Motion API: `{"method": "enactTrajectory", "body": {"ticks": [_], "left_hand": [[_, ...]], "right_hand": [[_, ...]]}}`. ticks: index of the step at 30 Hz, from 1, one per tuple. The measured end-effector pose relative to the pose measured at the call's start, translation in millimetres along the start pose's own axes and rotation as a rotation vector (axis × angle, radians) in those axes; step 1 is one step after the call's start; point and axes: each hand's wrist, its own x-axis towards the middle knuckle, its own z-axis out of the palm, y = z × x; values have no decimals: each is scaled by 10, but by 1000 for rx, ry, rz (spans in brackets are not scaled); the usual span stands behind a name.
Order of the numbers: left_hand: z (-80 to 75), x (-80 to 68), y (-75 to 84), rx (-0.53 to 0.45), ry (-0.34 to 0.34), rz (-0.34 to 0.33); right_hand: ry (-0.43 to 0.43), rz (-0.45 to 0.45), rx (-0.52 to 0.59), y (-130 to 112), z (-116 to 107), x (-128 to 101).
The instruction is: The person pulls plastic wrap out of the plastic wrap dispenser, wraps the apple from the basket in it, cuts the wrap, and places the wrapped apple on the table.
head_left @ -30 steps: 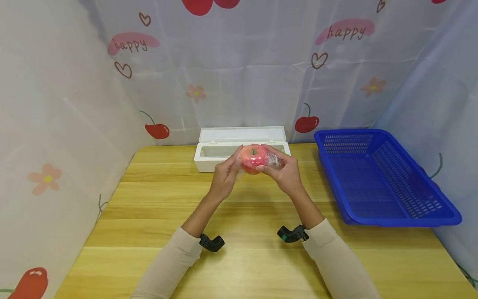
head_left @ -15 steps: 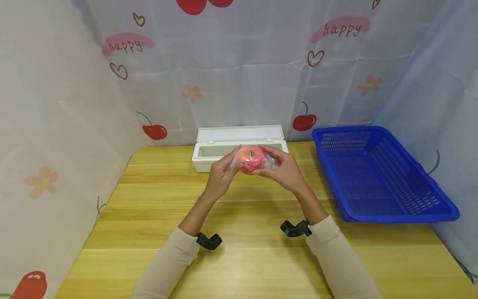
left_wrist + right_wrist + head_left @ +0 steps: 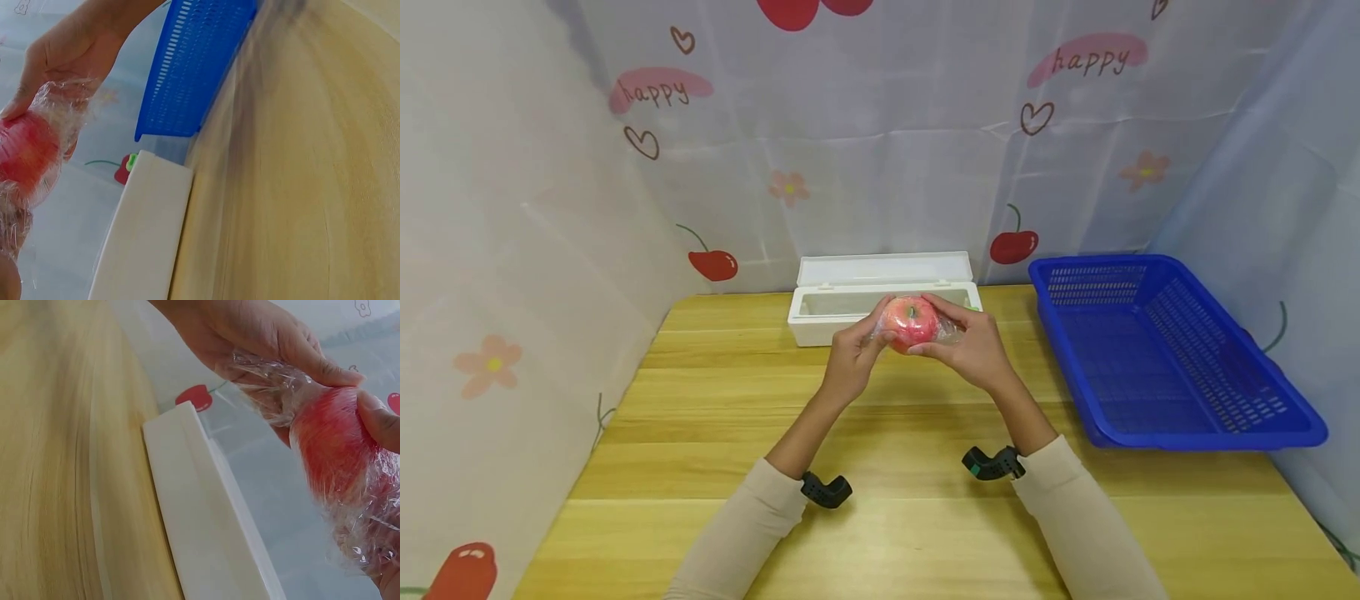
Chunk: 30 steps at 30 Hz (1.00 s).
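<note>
A red apple (image 3: 912,323), wrapped in clear plastic film (image 3: 369,528), is held up above the table between both hands. My left hand (image 3: 850,358) grips its left side, thumb in front. On the opposite side my right hand (image 3: 973,346) holds it with the thumb low in front and the fingers behind. Loose, crumpled film (image 3: 69,100) gathers at both sides of the apple, against the palms. The stem points up toward the head view. Behind the apple stands a long white box (image 3: 812,332) with its lid (image 3: 883,268) raised; the hands partly cover it.
A blue plastic basket (image 3: 1082,392) with perforated sides stands at the right of the wooden table (image 3: 715,450). A printed white curtain (image 3: 887,200) hangs along the back and sides. A small green piece (image 3: 131,162) shows at the box's right end.
The hands have shifted on the apple; the left thumb now lies across its front lower left. Film shows bunched on both sides, where earlier it stood out mostly at the right.
</note>
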Motion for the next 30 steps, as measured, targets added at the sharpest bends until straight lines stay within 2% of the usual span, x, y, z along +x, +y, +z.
{"method": "enactTrajectory", "body": {"ticks": [5, 10, 15, 20, 27, 30], "left_hand": [[48, 8, 149, -12, 36, 12], [10, 34, 358, -8, 35, 47], [-55, 67, 396, -6, 2, 55], [-82, 69, 367, -26, -17, 81], [64, 2, 78, -17, 47, 24], [70, -22, 20, -19, 56, 19]], "right_hand": [[23, -13, -22, 24, -8, -6], [27, -4, -25, 34, -30, -24], [26, -1, -14, 23, -24, -6], [22, 14, 14, -11, -8, 10], [45, 24, -18, -13, -2, 1], [42, 36, -15, 3, 6, 6]]}}
